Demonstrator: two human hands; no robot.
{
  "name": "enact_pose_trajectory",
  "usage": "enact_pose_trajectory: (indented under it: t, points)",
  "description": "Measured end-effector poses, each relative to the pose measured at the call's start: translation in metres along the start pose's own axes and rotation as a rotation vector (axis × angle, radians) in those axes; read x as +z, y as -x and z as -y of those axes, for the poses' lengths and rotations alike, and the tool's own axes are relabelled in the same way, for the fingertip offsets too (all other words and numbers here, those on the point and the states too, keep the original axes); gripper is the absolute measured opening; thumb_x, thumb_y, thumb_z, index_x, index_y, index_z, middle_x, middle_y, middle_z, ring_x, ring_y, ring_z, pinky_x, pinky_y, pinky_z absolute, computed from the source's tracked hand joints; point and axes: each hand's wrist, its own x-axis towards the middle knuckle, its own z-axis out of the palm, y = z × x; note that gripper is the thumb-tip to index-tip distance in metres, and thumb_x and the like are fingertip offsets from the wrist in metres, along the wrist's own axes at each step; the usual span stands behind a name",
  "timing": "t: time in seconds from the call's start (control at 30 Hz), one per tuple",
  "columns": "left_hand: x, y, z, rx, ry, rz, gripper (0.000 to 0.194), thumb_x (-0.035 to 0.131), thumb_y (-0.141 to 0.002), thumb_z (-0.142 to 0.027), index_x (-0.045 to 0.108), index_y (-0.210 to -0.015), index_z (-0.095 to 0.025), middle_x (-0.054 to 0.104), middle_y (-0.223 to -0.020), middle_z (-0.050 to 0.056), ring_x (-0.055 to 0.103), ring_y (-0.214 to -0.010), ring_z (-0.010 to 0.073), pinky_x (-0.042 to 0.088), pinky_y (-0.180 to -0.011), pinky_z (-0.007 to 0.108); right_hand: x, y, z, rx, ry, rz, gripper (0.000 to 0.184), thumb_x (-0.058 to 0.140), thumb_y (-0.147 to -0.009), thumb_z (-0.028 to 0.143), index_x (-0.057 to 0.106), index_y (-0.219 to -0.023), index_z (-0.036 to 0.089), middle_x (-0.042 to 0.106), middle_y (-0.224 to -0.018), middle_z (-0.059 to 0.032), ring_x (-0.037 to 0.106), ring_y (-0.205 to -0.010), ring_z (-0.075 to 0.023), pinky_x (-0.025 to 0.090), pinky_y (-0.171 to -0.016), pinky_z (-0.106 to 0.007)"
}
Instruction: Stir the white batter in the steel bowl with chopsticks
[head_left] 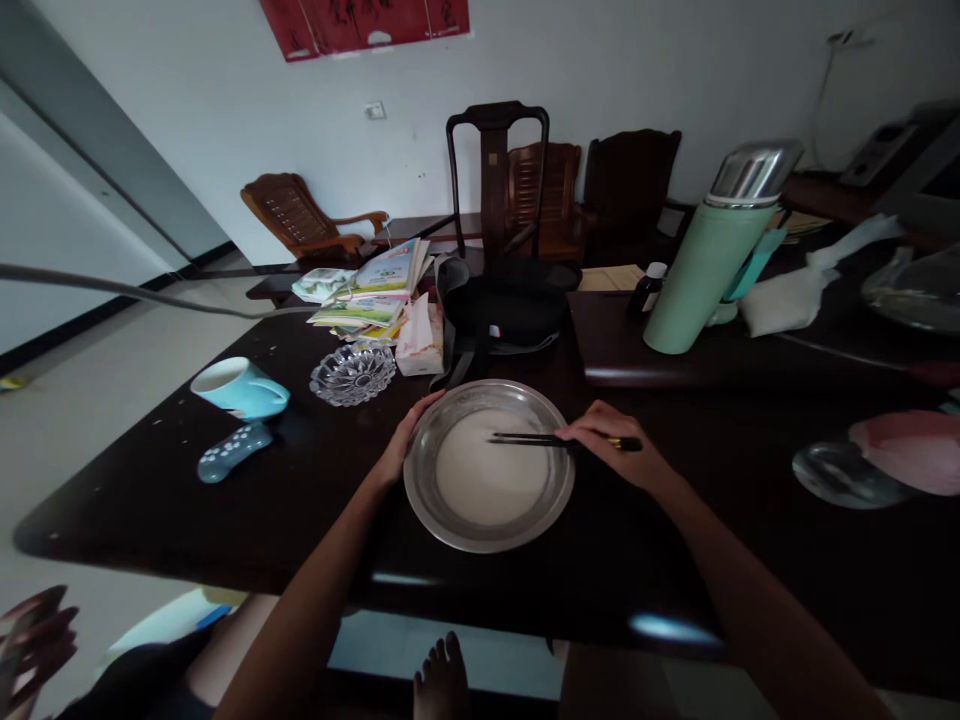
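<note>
A wide stainless steel bowl (489, 538) stands on the dark wooden table, holding a milky white liquid (487, 485). My left hand (405, 440) grips the bowl's left side, its fingers partly hidden behind the rim. In my right hand (611, 445) is a pair of dark chopsticks (525, 439) with gold-marked ends. They reach leftward over the right rim, their tips at the white liquid near the middle of the bowl. Whether the tips are under the surface is hard to tell.
Left of the bowl are a light blue mug (238, 388), a game controller (234, 452) and a glass dish (352, 374). Behind lie a tissue pack (421, 338), booklets (382, 285) and a black bag (502, 310). A green thermos (701, 260) stands right. Another person's hand (34, 635) shows lower left.
</note>
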Motion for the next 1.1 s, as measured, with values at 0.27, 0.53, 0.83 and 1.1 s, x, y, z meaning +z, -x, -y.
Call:
enact_pose_trajectory:
  t: [0.27,0.53,0.83,1.1]
  points:
    - [0.002,0.002,-0.004,-0.007,-0.011,0.000,0.060,0.039,-0.093,-0.060,0.055,-0.137,-0.023,0.055,-0.143,0.006,0.043,-0.136,0.0327,0.022,-0.119,0.049,0.002,0.001,0.004,-0.020,-0.061,0.081,0.025,0.054,-0.095,0.034,0.077,-0.090,0.025,0.076,-0.085,-0.0040,0.063,-0.080,-0.0190,0.050,-0.075,-0.034]
    - [0.004,0.001,-0.006,0.003,0.006,0.037,0.062,0.042,-0.092,-0.062,0.054,-0.138,-0.023,0.052,-0.146,0.007,0.038,-0.140,0.0338,0.023,-0.118,0.049,0.004,0.002,0.001,0.039,-0.093,0.019,0.036,0.048,-0.098,0.038,0.077,-0.082,0.024,0.073,-0.077,-0.0040,0.064,-0.074,-0.0187,0.050,-0.071,-0.034]
    - [0.000,0.001,-0.002,0.012,-0.020,0.022,0.060,0.041,-0.092,-0.061,0.055,-0.138,-0.024,0.052,-0.146,0.007,0.039,-0.139,0.0331,0.021,-0.119,0.049,-0.002,0.004,0.000,0.064,-0.072,-0.052,0.040,0.046,-0.099,0.040,0.075,-0.078,0.024,0.070,-0.073,-0.0043,0.062,-0.073,-0.0187,0.049,-0.071,-0.034]
    - [0.000,0.001,-0.002,0.009,0.012,0.032,0.061,0.041,-0.092,-0.061,0.054,-0.138,-0.023,0.051,-0.147,0.007,0.040,-0.138,0.0334,0.022,-0.118,0.049,-0.001,0.003,0.000,0.064,-0.015,-0.010,0.027,0.054,-0.095,0.038,0.077,-0.089,0.025,0.072,-0.081,-0.0042,0.063,-0.078,-0.0187,0.050,-0.075,-0.034]
